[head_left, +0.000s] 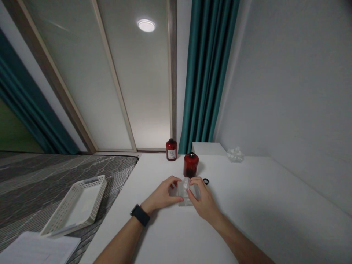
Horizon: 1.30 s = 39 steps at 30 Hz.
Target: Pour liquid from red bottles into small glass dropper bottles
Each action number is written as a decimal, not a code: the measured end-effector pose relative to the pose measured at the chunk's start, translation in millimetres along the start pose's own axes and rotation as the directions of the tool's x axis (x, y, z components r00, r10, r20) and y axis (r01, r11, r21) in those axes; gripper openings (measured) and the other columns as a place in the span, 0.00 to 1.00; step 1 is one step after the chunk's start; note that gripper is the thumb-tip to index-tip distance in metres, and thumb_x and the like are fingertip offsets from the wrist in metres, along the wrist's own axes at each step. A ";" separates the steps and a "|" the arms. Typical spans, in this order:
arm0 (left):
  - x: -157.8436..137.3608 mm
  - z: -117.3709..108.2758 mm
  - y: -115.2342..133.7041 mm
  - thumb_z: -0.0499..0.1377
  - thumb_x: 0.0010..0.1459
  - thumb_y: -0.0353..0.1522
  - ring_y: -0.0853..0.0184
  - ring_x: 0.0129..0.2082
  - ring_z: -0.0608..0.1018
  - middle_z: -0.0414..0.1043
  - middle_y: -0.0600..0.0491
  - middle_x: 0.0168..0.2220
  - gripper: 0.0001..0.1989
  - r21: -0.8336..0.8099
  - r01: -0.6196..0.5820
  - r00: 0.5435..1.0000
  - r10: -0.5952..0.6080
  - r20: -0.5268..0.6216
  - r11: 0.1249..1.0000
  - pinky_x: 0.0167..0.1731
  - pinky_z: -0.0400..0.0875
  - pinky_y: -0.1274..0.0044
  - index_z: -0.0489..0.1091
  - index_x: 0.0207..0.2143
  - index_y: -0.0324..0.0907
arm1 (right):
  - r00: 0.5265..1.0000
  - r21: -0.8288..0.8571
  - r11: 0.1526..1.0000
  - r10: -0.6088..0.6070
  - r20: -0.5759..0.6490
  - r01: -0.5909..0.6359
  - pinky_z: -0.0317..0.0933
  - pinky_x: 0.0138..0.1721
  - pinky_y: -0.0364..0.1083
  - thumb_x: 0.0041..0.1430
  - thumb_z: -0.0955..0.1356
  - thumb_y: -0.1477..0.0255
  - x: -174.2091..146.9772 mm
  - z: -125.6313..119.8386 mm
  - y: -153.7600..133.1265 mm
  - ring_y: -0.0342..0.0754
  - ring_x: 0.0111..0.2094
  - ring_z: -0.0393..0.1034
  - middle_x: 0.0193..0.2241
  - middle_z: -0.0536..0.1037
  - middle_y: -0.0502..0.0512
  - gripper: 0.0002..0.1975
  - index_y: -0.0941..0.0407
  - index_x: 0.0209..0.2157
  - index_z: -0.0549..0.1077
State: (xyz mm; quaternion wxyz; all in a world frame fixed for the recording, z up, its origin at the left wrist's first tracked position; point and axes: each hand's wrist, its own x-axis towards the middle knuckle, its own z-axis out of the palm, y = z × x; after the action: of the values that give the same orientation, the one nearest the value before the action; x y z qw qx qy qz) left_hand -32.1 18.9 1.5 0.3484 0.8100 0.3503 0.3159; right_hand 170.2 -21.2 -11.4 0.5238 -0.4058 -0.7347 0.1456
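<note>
My left hand (163, 194), with a dark watch on its wrist, curves its thumb and fingers around the left side of a clear plastic holder (185, 201) on the white table. My right hand (204, 201) pinches a small clear round-topped container (186, 182) at the holder's middle; its exact kind is too small to make out. Just behind the holder stands a dark red bottle (190, 167) with an open-looking neck. A black ring-shaped cap (206, 181) lies beside my right hand, partly behind it.
Farther back stands a second red bottle (171, 150) with a white label and black top. A white box (209, 148) and a heap of small clear pieces (235, 154) are by the wall. Left of the table (176, 238) are a white basket (95, 212) and papers (41, 247).
</note>
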 end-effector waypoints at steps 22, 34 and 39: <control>-2.5 -7.8 1.1 0.68 0.49 0.38 0.59 0.42 0.74 0.72 0.46 0.47 0.31 0.182 -0.044 0.997 0.032 0.069 0.982 0.46 0.71 0.66 0.65 0.54 0.41 | 0.856 0.083 0.943 0.251 0.452 -0.321 0.55 0.61 0.61 0.45 0.77 0.74 2.5 -30.2 20.8 0.60 0.64 0.56 0.65 0.60 0.62 0.51 0.49 0.68 0.52; -2.2 3.6 4.4 0.66 0.52 0.36 0.60 0.42 0.73 0.69 0.48 0.45 0.29 0.126 -0.112 0.994 0.111 0.014 0.986 0.45 0.70 0.68 0.62 0.55 0.43 | 0.892 0.157 0.945 0.203 0.404 -0.287 0.65 0.55 0.56 0.48 0.76 0.77 7.5 -35.6 16.4 0.55 0.55 0.67 0.56 0.70 0.57 0.36 0.49 0.59 0.65; -2.2 5.7 5.6 0.65 0.55 0.39 0.58 0.46 0.72 0.67 0.47 0.49 0.33 0.083 -0.134 0.991 0.135 -0.005 0.988 0.49 0.69 0.65 0.57 0.60 0.44 | 0.896 0.193 0.929 0.226 0.383 -0.317 0.65 0.55 0.56 0.48 0.76 0.77 13.0 -44.5 7.9 0.55 0.54 0.68 0.53 0.72 0.56 0.34 0.50 0.56 0.67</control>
State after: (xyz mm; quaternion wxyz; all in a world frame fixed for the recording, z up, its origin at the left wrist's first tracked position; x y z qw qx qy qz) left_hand -27.0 12.3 2.1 0.2908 0.8437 0.3096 0.3283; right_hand 211.6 -15.9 10.2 0.4041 -0.4027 -0.7281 0.3800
